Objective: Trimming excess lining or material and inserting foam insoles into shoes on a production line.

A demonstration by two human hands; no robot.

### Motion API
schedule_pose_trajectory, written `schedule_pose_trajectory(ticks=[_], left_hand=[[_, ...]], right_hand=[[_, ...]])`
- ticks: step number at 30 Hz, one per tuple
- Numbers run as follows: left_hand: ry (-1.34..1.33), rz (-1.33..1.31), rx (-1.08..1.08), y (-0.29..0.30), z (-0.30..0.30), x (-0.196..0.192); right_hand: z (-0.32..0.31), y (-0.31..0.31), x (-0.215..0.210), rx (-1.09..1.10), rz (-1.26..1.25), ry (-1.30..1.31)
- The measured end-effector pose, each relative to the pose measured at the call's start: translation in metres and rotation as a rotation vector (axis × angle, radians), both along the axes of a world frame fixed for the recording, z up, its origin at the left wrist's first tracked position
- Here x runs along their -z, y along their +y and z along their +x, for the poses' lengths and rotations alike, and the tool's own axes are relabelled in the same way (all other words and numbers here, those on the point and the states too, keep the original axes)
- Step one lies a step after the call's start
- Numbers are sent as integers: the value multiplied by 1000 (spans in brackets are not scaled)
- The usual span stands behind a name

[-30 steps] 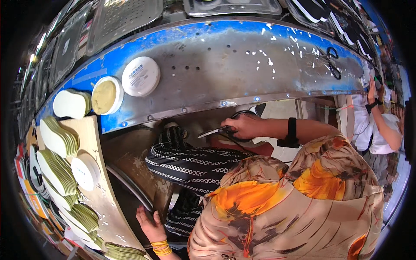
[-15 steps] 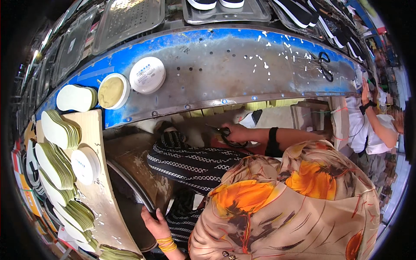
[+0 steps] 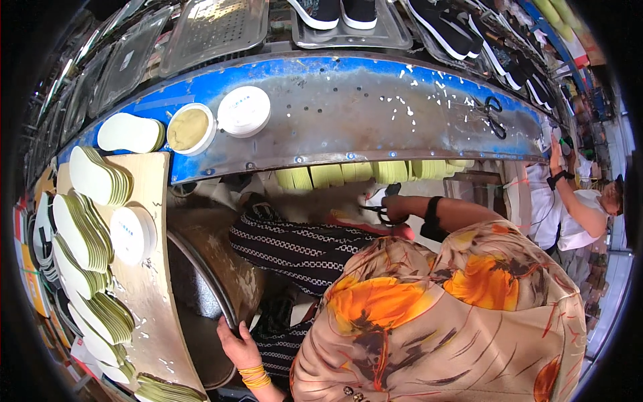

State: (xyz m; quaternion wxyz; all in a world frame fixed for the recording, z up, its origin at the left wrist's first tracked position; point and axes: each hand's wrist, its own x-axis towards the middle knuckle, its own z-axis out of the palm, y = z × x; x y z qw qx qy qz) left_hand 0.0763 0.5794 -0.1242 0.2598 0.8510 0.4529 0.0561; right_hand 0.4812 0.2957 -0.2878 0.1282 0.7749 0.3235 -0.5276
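Observation:
My right hand (image 3: pixel 396 209) is closed around the handles of black-handled scissors (image 3: pixel 380 212), held out over my lap at the front of the bench. At the lower left, my left hand (image 3: pixel 238 346) rests on the dark rim (image 3: pixel 218 288) of a large round bin, thumb and fingers on either side of it. The bin's brown side (image 3: pixel 231 244) is scuffed. Left of it stands a wooden board (image 3: pixel 154 295) with stacks of pale insoles (image 3: pixel 79 231). Near the scissors, a small black-and-white piece (image 3: pixel 382 194) is partly hidden.
A blue-edged metal bench (image 3: pixel 375 127) spans the far side, carrying an open tub of yellowish paste (image 3: pixel 189 130), its white lid (image 3: pixel 244 111) and another pair of scissors (image 3: pixel 494 118). Black shoes (image 3: pixel 360 12) stand on trays behind. Another person (image 3: pixel 576 201) is at the right.
The view has shifted a little. My right hand with the scissors has moved slightly to the right and away from me. My left hand stays at the bin's rim.

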Motion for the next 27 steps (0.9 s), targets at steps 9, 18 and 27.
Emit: schedule_pose_trajectory(ticks=[9, 18, 27], left_hand=[[-53, 64, 27, 3, -4, 4], [-174, 39, 40, 2, -15, 6], [-290, 38, -188, -25, -54, -15]], right_hand=[[69, -96, -189, 290, -175, 63], [12, 132, -390, 667, 970, 1065], [-153, 303, -309, -6, 714, 836]])
